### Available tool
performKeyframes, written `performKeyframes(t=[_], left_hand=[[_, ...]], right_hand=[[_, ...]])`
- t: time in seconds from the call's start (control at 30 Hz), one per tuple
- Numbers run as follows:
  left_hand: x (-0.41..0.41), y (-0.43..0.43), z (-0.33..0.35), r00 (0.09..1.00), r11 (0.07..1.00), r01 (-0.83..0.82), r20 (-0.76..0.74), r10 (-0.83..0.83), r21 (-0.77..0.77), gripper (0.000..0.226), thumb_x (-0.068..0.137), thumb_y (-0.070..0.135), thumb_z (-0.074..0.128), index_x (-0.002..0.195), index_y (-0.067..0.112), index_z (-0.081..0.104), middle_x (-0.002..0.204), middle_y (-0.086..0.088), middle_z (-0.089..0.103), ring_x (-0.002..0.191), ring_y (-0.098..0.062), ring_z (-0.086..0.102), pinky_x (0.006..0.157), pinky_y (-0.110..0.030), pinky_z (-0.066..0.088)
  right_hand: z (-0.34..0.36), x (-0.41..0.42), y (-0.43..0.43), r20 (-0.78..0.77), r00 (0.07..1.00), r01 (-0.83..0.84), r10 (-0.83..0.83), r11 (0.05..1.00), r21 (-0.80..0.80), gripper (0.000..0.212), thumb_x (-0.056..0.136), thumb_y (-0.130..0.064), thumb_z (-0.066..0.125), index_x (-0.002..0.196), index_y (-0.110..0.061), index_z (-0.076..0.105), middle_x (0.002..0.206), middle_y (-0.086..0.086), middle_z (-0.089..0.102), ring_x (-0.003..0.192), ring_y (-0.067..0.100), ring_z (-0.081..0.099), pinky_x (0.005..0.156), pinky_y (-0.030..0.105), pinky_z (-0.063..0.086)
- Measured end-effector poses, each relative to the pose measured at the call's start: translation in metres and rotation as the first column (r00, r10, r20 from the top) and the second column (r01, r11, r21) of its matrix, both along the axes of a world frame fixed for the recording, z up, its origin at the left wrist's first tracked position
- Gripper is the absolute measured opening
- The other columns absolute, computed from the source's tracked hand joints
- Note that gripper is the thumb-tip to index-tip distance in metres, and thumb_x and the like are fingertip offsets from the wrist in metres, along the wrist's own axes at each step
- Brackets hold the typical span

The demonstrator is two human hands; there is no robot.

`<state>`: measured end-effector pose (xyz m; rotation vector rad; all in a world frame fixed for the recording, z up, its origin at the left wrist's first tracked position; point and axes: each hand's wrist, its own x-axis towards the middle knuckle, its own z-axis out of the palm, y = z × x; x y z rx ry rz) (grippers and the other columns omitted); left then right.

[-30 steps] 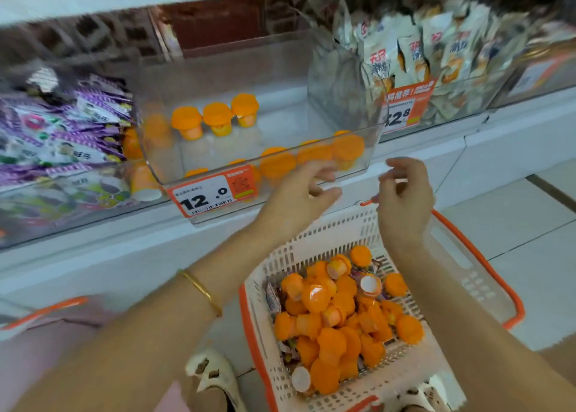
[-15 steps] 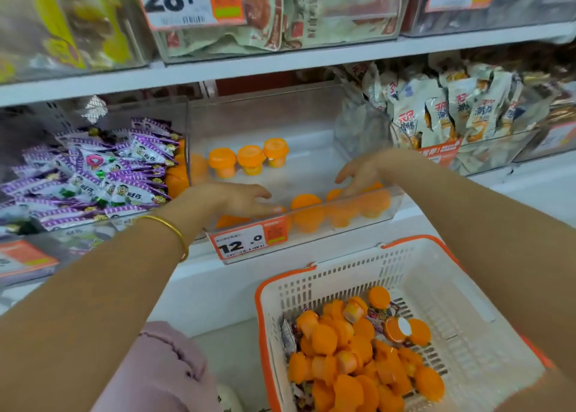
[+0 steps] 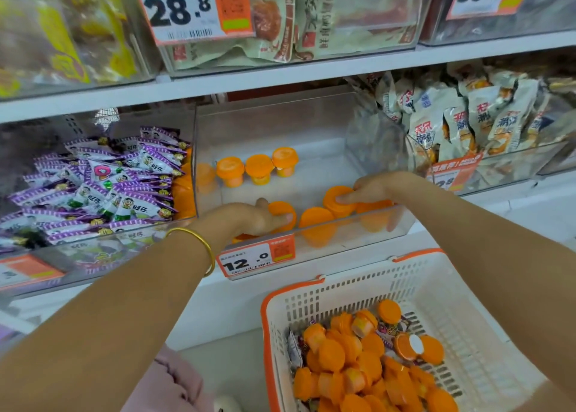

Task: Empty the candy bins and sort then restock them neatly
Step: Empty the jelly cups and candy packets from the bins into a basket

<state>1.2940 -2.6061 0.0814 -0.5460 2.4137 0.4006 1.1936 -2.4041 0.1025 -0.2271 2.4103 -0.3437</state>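
Looked like early days for the restock. Saw only three cups [image 3: 259,169] standing in a tidy row at the back of the clear bin [image 3: 311,122], plus a few more along the front wall, with lots of bare floor in between. Counted a big heap [image 3: 358,365] waiting in the white basket [image 3: 461,290] just below the bin (mixed with a few stray wrappers [image 3: 292,347], so some sorting left to do too). Found the left hand [image 3: 249,218] inside the bin at the front, fingers curled round one cup [image 3: 283,209]. Found the right hand [image 3: 371,187] further along the front, fingers together and bent over the lid of another cup [image 3: 333,199], with more orange tucked under the palm (could not tell how many). Guessed at a front row in the making. Noticed purple packs [image 3: 109,178] piled in the next bin to the left and white packs [image 3: 452,131] to the right, both pressed up against the clear side walls. Spotted a price tag [image 3: 255,257] on the front wall, a gold bangle [image 3: 202,246] on the left wrist and another shelf [image 3: 280,78] close overhead. Judged that shelf and the tall front wall the main bother: little room to reach the back without knocking the row over.
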Motion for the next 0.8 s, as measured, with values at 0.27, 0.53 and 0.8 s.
performKeyframes(t=[0.27, 0.53, 0.8], left_hand=[[-0.013, 0.019, -0.01, 0.957, 0.977, -0.212, -0.198, 0.21, 0.014, 0.083, 0.096, 0.057, 0.032, 0.147, 0.001, -0.003, 0.144, -0.021, 0.037, 0.128, -0.037, 0.04, 0.101, -0.041, 0.035], [-0.023, 0.009, -0.021, 0.89, 0.946, -0.301, -0.322, 0.324, 0.122, 0.072, 0.098, 0.048, 0.037, 0.142, -0.001, 0.007, 0.118, -0.02, 0.055, 0.114, -0.034, 0.052, 0.084, -0.037, 0.041], [-0.026, 0.0, -0.028, 0.89, 0.976, -0.211, -0.403, 0.216, 0.057, 0.074, 0.095, 0.049, 0.044, 0.145, 0.007, 0.011, 0.135, -0.022, 0.042, 0.12, -0.038, 0.047, 0.095, -0.044, 0.043]], right_hand=[[-0.002, 0.001, -0.017, -0.086, 0.939, -0.33, 0.334, 0.942, 0.059, 0.096, 0.07, -0.084, 0.041, 0.149, -0.043, 0.005, 0.16, -0.003, 0.006, 0.146, 0.026, 0.013, 0.116, 0.048, 0.02], [-0.011, 0.013, -0.043, -0.132, 0.865, -0.442, 0.485, 0.859, 0.259, 0.103, 0.077, -0.074, 0.051, 0.149, -0.036, -0.013, 0.159, 0.006, 0.003, 0.14, 0.034, 0.027, 0.11, 0.047, 0.031], [-0.015, 0.008, -0.046, -0.16, 0.924, -0.325, 0.347, 0.934, 0.15, 0.106, 0.075, -0.078, 0.048, 0.149, -0.036, -0.014, 0.159, 0.005, -0.011, 0.144, 0.036, 0.017, 0.113, 0.054, 0.024]])
